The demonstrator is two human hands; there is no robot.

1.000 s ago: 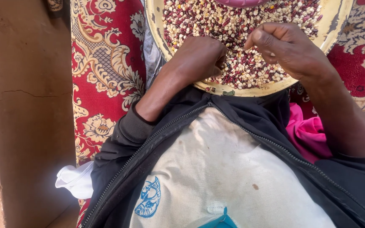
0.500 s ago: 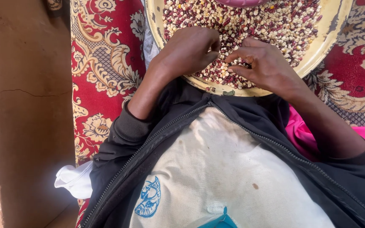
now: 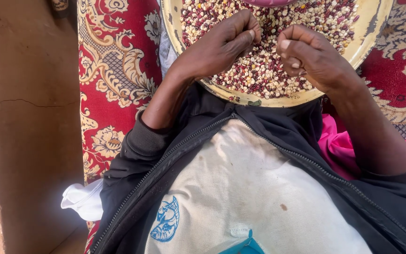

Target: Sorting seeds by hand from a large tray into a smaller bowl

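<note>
So on the far left there's a bare earthen wall, then a red patterned rug with a bit of white cloth at its bottom edge. The round yellow tray sits on the rug up top, full of mixed beans and corn kernels. Left hand rests on the pile near the tray's left rim, fingers curled, pinching at kernels. Right hand is loosely clenched over the near-right part; can't tell if anything's inside.
</note>
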